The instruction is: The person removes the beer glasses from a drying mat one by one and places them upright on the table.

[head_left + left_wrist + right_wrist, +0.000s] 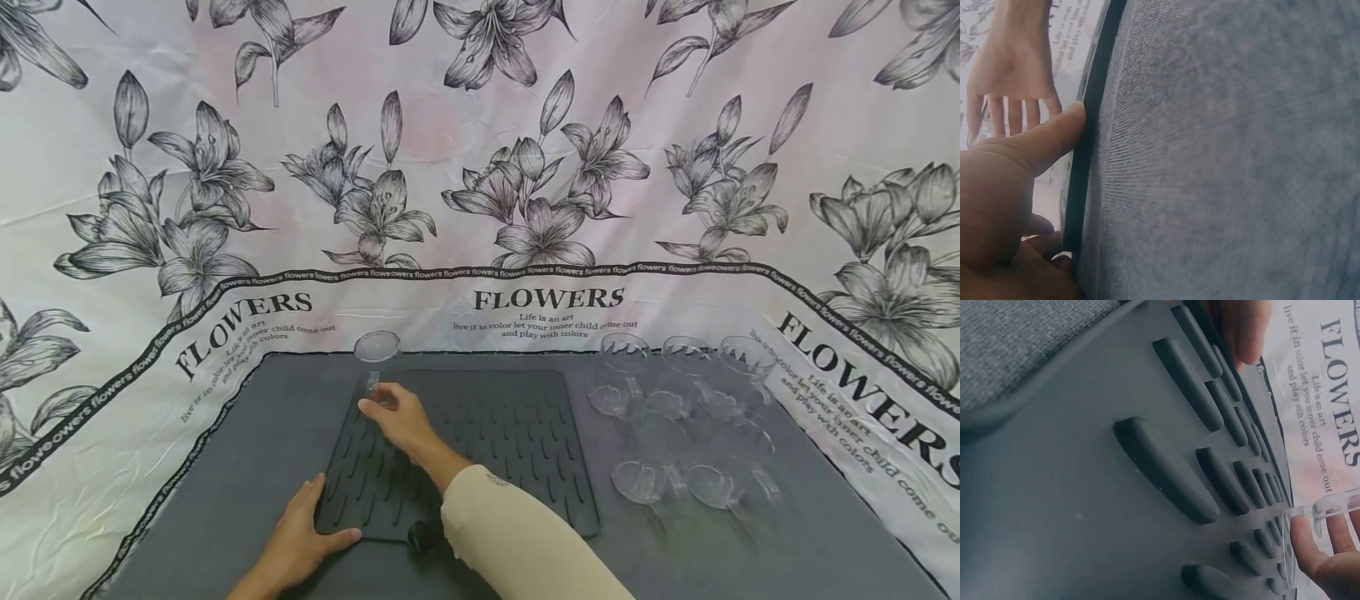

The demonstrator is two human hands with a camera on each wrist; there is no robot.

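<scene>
My right hand (399, 419) is at the far left corner of a dark ridged drying mat (480, 467). Its thumb and fingers pinch the handle of a clear glass mug (377, 347). In the right wrist view the mug's transparent wall (1289, 550) shows beside the fingers, past rows of raised ridges (1166, 469). My left hand (296, 533) rests at the mat's near left corner, thumb and fingers spread along the edges. The left wrist view shows its thumb (1054, 140) against the mat's dark edge (1079, 187).
Several more clear mugs (626, 483) stand grouped on the grey tabletop (810, 533) to the right of the mat. A small black object (425, 537) lies under the right forearm at the mat's near edge. A flower-printed cloth (420, 208) hangs behind and around the table.
</scene>
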